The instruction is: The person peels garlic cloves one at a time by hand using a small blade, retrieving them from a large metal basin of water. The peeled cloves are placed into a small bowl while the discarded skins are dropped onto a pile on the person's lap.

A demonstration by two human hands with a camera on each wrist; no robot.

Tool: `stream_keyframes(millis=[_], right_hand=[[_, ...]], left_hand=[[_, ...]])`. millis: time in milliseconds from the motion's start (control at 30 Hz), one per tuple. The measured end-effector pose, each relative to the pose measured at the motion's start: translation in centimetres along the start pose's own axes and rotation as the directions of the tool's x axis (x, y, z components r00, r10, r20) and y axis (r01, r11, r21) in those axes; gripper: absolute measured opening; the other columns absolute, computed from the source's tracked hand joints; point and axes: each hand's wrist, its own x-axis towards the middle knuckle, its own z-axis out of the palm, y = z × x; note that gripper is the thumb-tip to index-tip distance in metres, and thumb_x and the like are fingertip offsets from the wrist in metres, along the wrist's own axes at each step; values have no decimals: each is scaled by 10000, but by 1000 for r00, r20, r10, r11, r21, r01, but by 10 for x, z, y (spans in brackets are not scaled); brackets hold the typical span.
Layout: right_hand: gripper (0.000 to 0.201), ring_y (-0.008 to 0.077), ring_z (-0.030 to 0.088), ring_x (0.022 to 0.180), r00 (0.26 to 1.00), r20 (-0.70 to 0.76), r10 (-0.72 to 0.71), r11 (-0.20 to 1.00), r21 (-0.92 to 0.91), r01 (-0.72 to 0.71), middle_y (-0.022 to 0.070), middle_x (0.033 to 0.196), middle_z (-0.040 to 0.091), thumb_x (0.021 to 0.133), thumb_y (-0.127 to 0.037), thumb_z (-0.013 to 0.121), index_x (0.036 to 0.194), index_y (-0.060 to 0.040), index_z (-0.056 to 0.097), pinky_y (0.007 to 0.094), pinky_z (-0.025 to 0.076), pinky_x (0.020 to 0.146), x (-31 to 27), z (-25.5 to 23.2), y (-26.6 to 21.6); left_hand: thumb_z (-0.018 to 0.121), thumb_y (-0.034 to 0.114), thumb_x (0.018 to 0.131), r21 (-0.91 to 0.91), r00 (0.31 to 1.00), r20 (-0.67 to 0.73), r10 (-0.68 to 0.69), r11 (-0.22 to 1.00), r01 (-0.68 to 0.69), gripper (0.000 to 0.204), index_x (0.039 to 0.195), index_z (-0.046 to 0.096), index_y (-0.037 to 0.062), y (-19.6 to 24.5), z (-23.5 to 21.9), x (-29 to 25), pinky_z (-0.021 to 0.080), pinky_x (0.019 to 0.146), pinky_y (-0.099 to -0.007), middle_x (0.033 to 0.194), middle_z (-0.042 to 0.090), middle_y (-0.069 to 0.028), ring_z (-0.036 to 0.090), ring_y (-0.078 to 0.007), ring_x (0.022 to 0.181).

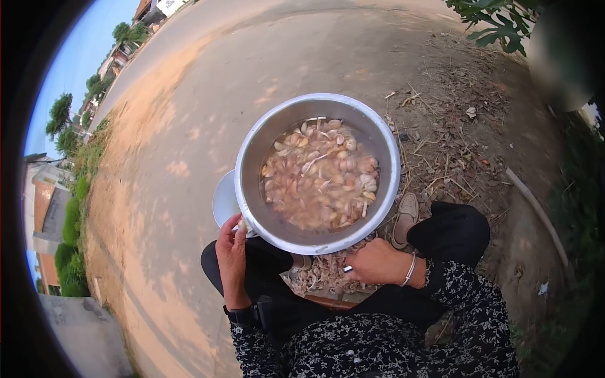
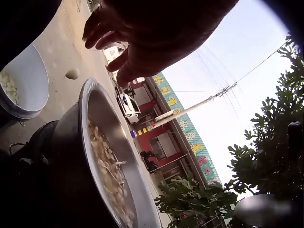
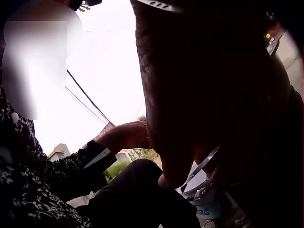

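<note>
A wide metal basin (image 1: 317, 99) holds many unpeeled garlic cloves (image 1: 321, 170) in cloudy water. At its near left rim, my left hand (image 1: 233, 258) has loosely bent fingers with nothing between them in the left wrist view. A pale garlic clove (image 2: 72, 73) shows in the air there, beside the white bucket (image 2: 35, 71), which has peeled cloves (image 2: 8, 89) inside. My right hand (image 1: 378, 261) grips a small knife below the basin's near rim; its thin blade (image 3: 202, 167) shows in the right wrist view, while its handle is mostly hidden.
Garlic skins (image 1: 321, 277) are heaped on the ground between my legs, under the basin's near side. Dry stalks and leaves (image 1: 454, 120) litter the right, where a long stick (image 1: 539, 208) lies. Concrete paving (image 1: 189, 126) stretches away to the left and front.
</note>
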Motion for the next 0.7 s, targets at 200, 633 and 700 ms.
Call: stream_keyframes(millis=[200,633,700], right_hand=[[346,355,654,743,996,-23,-89,988,124,91,138,725,648,875,-436,584,912,-100,659,480,497,676,1,-6,6],[336,364,646,691,816,-470,336,930,302,-209,144,715,641,914,-414,563,882,-81,593,479,491,626,-22,-43,27],[328,360,645,667,800,-506,322,941,269,-208,145,713,640,918,-395,559,865,-72,579,478,496,604,-22,-44,25]], left_hand=[[638,55,846,176,954,255,157,963,-205,128,971,642,28,20,66,9,494,729,-364,878,620,-137,620,-303,798],[596,74,819,432,802,597,20,834,-342,115,908,620,6,16,142,8,518,718,-410,870,661,-149,647,-314,801],[618,65,881,-164,823,547,-155,944,287,106,966,622,3,14,127,1,519,696,-309,860,672,-70,635,-168,751]])
